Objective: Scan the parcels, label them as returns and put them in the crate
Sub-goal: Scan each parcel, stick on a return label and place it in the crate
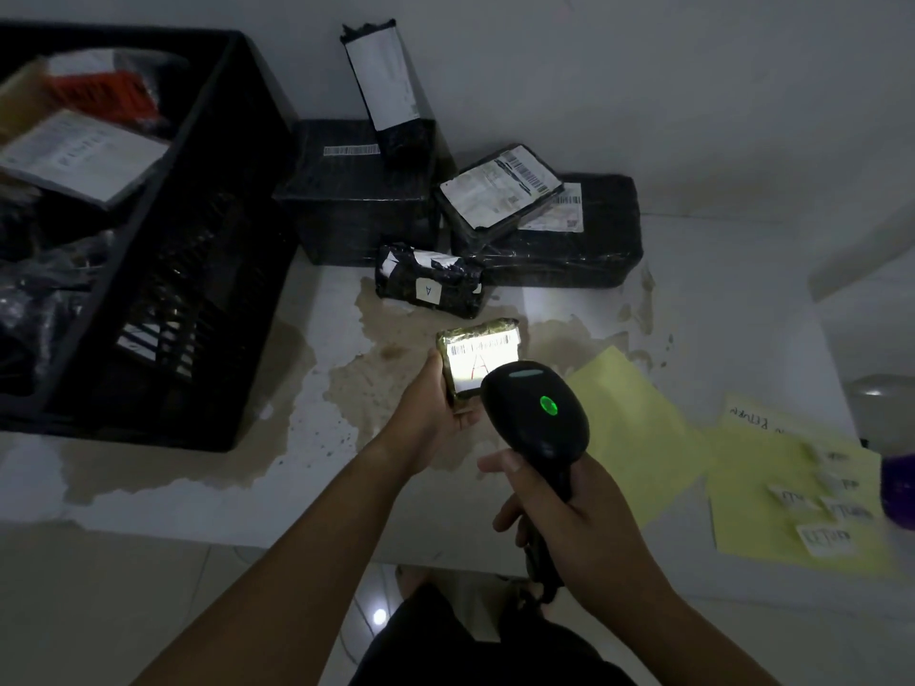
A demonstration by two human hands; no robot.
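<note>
My left hand [435,413] holds a small brown parcel [470,341] above the table, its barcode label lit up by the scanner's beam. My right hand [574,532] grips the handle of a black barcode scanner [537,413], whose green light glows, aimed at that label from just below it. A black crate [198,250] stands at the left with several parcels inside. Several black-wrapped parcels lie behind: a small one marked A [428,279], a large box [356,205], an upright pouch [391,91] and a flat box [584,250] with a thin parcel [500,190] on top.
Yellow sheets [634,428] lie at the right of the white table [346,487]; one sheet [772,517] carries several white return labels. A purple object [898,487] sits at the right edge. The tabletop is stained brown. Tiled floor shows below.
</note>
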